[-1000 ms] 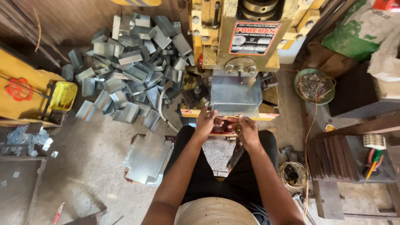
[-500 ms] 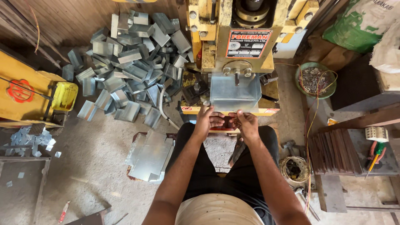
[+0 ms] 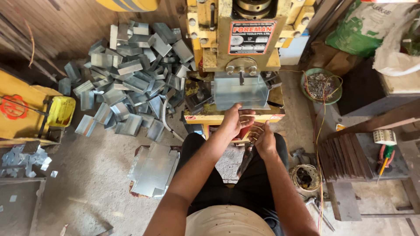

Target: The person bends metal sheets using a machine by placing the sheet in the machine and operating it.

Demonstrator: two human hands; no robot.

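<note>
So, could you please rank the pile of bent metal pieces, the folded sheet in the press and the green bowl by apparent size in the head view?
1. pile of bent metal pieces
2. folded sheet
3. green bowl

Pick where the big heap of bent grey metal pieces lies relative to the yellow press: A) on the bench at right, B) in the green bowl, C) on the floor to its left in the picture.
C: the heap of bent metal pieces covers the floor left of the yellow press in the picture.
</note>
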